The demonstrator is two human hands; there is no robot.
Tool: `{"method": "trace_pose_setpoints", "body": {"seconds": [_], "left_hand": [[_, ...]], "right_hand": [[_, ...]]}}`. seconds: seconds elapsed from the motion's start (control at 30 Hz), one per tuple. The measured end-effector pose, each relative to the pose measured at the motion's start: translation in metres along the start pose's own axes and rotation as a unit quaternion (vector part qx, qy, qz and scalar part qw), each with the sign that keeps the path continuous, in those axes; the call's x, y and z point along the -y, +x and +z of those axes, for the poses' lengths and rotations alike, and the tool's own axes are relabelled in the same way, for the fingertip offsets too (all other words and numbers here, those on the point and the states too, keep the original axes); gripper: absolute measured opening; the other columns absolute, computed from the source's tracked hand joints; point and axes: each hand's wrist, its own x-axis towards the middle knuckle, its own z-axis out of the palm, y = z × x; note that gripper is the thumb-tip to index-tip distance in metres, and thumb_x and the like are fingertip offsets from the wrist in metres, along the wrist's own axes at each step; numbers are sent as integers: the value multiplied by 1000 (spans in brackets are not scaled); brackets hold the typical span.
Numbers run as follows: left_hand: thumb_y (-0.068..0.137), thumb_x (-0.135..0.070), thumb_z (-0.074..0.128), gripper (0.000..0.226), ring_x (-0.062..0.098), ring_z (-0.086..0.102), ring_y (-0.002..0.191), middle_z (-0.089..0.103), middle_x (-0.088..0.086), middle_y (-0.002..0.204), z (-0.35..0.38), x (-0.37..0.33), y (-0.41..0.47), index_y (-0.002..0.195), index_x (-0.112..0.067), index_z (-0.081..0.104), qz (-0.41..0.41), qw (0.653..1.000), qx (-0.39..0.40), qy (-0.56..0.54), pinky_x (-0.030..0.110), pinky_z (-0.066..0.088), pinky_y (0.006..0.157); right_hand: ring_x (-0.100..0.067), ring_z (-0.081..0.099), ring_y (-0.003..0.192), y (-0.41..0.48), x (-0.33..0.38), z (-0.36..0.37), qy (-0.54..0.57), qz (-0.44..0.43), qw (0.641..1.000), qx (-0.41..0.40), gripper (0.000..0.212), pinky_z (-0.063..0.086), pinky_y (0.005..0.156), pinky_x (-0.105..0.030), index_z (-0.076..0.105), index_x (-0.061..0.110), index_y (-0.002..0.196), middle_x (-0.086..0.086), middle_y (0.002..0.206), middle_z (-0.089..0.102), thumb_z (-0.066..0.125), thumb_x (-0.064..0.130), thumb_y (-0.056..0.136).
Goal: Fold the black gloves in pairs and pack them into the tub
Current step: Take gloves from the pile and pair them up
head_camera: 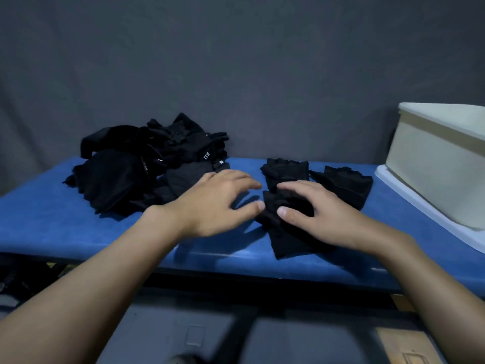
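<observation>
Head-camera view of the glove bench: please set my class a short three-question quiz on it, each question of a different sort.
1. True or false: the white tub stands left of the heap of black gloves.
2. Which hand covers the middle of the nearest glove? A) the left B) the right C) neither
3. Fill in: the bench top is covered in ___ fabric.

Key: 1 false, the tub is to the right of the heap; 2 B, the right hand; 3 blue.
</observation>
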Motion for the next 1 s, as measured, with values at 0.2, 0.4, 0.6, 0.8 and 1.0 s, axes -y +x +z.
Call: {"method": "trace_pose_setpoints", "body": {"seconds": [0.2,0.4,0.6,0.8,1.0], "left_hand": [[82,-71,22,71,14,42,133,52,-14,137,-21,46,-26,134,-33,54,-110,992,-26,53,44,34,108],[99,-54,40,52,16,33,140,42,-10,148,-20,70,-42,145,-30,43,-158,983,6,97,41,25,112],[99,-54,39,51,16,31,142,39,-10,151,-22,80,-46,146,-32,41,-156,984,-1,88,40,24,114],[99,-51,38,57,23,44,131,51,-5,139,-25,78,-37,153,-37,23,-139,985,-42,98,43,34,107],[100,-38,44,71,16,51,77,59,-7,88,-37,59,-34,150,-57,-3,-92,992,-87,18,34,38,75]], "right_hand": [[-7,41,134,44,32,23,54,2,998,43,60,33,114,-40,43,47,137,16,138,51,51,67,82],[-11,43,134,86,58,42,-5,31,995,93,50,21,112,-37,40,42,141,7,139,52,53,52,93],[-12,38,137,97,63,56,-27,51,992,109,53,16,111,-39,40,38,143,11,139,53,52,52,94],[-10,38,137,94,67,56,11,3,998,63,53,21,118,-44,44,28,144,17,145,43,56,40,94],[-4,44,129,76,72,41,42,-88,995,4,53,33,109,-20,44,17,145,14,139,43,59,24,95]]}}
